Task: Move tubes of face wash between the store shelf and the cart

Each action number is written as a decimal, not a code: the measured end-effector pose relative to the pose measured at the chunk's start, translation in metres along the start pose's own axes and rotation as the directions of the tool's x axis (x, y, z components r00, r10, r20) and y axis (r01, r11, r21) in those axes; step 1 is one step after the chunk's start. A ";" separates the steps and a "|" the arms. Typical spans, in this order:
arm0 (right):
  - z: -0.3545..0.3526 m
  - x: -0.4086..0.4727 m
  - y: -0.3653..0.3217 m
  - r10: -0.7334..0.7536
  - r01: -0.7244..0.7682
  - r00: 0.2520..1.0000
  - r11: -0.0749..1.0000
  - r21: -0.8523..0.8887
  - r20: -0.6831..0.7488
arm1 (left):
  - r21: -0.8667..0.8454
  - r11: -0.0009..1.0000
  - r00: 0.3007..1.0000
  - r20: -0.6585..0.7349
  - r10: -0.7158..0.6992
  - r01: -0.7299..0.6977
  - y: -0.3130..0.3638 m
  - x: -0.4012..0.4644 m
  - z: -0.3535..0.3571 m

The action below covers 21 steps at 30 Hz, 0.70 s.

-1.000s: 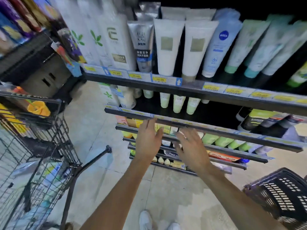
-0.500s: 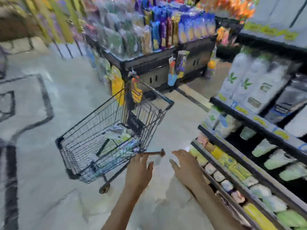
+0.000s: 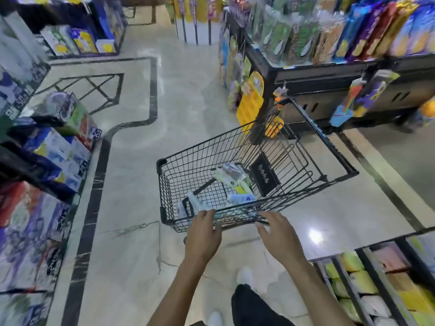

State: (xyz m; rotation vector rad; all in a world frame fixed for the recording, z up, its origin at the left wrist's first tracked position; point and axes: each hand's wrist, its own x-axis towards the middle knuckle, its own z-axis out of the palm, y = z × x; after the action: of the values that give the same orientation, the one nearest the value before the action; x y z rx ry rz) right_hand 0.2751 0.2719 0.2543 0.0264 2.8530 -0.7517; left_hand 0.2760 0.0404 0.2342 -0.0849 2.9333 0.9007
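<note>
Neither of our hands grasps anything: our left hand [image 3: 204,228] and our right hand [image 3: 277,234] are both stretched forward with fingers loosely spread, their tips just at the near rim of the black wire shopping cart [image 3: 235,147], and motion blur keeps us from telling whether they touch the wire. From the head camera, the tubes of face wash [image 3: 231,177] lie jumbled in the bottom of the cart's basket: pale white and cream tubes with one light blue-and-white tube [image 3: 241,198] nearer us, and a clear-looking one [image 3: 195,203] by the near left corner; their labels are too blurred to read. A black folded child-seat flap [image 3: 264,175] stands tilted inside the basket toward its right end. The cart sits on a glossy beige marble floor [image 3: 183,95] inlaid with dark border lines. To the left runs a low display of boxed goods with price tags [image 3: 58,151]; beyond the cart stands a dark shelving unit stacked with bright packets [image 3: 329,31], yellow items hanging at its corner just beside the cart's far end. At lower right, the store shelf with yellow and pale products [image 3: 367,278] lies near our right forearm. Open floor stretches left of the cart and ahead down the aisle. Our white shoes [image 3: 244,276] and dark trouser leg [image 3: 249,307] show below.
</note>
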 end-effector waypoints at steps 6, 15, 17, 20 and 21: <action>0.001 0.095 0.010 -0.025 0.026 0.998 1.000 -0.004 0.063 | 0.018 0.997 0.996 0.054 -0.071 0.070 0.007 0.088 0.023; -0.003 0.256 0.028 -0.025 0.026 0.952 1.000 -0.002 0.304 | 0.125 0.972 0.956 0.194 -0.218 0.197 0.012 0.200 0.060; 0.009 0.287 0.032 -0.030 0.039 0.928 0.999 -0.017 0.372 | 0.144 0.962 0.938 0.228 -0.260 0.232 0.004 0.216 0.069; 0.035 0.329 0.040 -0.029 0.055 0.882 0.998 -0.041 0.470 | 0.171 0.945 0.902 0.292 -0.318 0.278 -0.015 0.240 0.084; 0.046 0.341 0.044 -0.024 0.058 0.867 0.997 -0.052 0.497 | 0.183 0.940 0.890 0.312 -0.333 0.287 -0.023 0.248 0.092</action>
State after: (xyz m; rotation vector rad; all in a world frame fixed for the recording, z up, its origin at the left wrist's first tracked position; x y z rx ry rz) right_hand -0.0481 0.2771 0.1292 -0.2093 2.3843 -0.5685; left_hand 0.0356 0.0652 0.1240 -0.3452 2.5484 0.6005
